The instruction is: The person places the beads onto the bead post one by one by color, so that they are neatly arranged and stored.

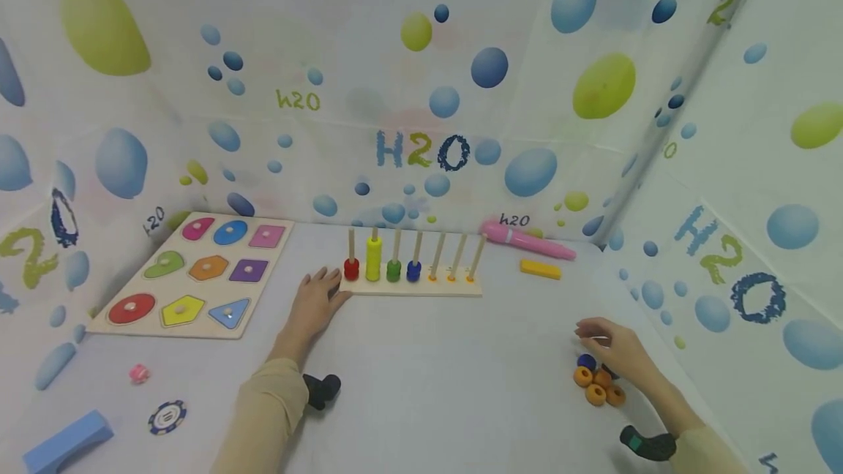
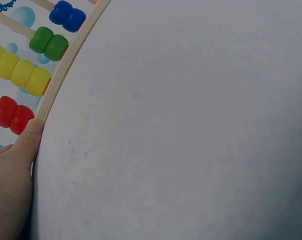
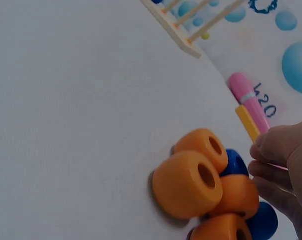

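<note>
A wooden peg board (image 1: 415, 289) stands on the table with red beads (image 1: 352, 269), a yellow stack (image 1: 373, 260), green beads (image 1: 394, 271) and blue beads (image 1: 413, 271) on four of its pegs. At its left end rests my left hand (image 1: 315, 306), thumb on the front edge near the red beads. Over at the right, my right hand (image 1: 615, 350) hovers beside loose orange beads (image 3: 185, 185) and blue beads (image 3: 263, 222). Nothing shows between its thumb and fingers in the right wrist view.
To the left lies a shape puzzle board (image 1: 220, 243). Nearer are a pink die (image 1: 139, 374), a poker chip (image 1: 167, 418) and a blue arched block (image 1: 69, 441). A pink pen-shaped toy (image 1: 529, 240) and a yellow block (image 1: 540, 269) lie behind the loose beads.
</note>
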`<control>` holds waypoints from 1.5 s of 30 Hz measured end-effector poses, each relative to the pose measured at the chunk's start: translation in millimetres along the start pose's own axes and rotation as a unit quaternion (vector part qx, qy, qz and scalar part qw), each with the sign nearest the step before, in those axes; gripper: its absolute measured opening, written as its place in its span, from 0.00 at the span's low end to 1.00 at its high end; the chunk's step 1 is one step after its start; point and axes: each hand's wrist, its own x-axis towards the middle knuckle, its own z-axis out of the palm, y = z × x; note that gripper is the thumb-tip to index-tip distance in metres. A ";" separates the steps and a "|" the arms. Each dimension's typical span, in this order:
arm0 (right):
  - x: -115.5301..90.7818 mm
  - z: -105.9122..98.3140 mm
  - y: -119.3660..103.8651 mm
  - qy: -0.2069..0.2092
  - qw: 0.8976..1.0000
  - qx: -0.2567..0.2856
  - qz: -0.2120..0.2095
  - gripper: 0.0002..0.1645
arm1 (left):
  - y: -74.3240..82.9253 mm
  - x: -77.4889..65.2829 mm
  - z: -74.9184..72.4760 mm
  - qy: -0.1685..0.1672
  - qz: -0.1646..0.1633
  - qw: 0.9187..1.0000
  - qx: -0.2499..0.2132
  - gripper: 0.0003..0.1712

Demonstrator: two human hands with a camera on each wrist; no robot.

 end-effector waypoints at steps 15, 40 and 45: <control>-51.8 -14.1 18.8 0.016 0.998 0.003 0.061 0.18 | -1.4 0.1 2.0 0.003 -0.005 1.000 -0.005 0.33; -27.5 -22.6 3.0 0.074 0.996 -0.001 0.047 0.24 | -1.4 0.0 3.9 0.000 -0.005 1.000 -0.008 0.34; -1.5 -14.1 -17.5 0.079 0.996 0.025 0.014 0.25 | -1.3 -0.9 3.1 0.000 -0.006 1.000 -0.007 0.33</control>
